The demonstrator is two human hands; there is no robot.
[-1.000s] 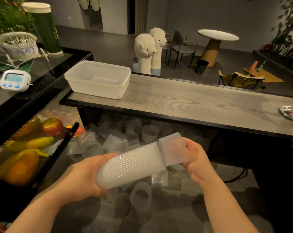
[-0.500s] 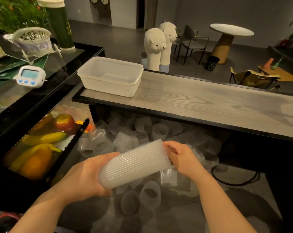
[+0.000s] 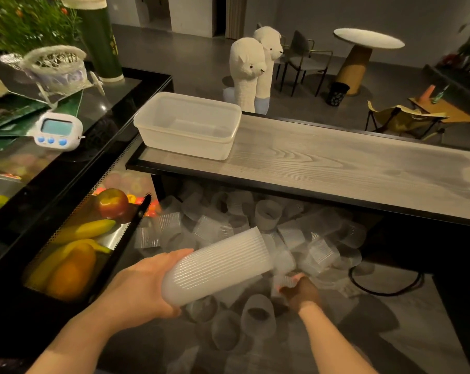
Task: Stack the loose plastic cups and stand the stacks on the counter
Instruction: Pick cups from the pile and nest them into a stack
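My left hand (image 3: 144, 287) grips the base of a long stack of ribbed translucent cups (image 3: 217, 265), which lies tilted with its open end up and to the right. Down among the loose cups (image 3: 258, 314) on the low surface, my right hand (image 3: 300, 291) has its fingers closed round a single ribbed cup (image 3: 282, 282). Several more loose cups (image 3: 266, 214) lie heaped under the grey wooden counter (image 3: 336, 168).
An empty white plastic tub (image 3: 188, 125) stands on the counter's left end. A black tray with fruit (image 3: 74, 244) and black tongs (image 3: 140, 211) sits to the left. A white timer (image 3: 58, 130) lies on the dark side counter. A black cable (image 3: 385, 287) loops at right.
My right hand let go of the stack's open end and dropped to the pile, where it took hold of a loose cup. The stack stayed in my left hand.
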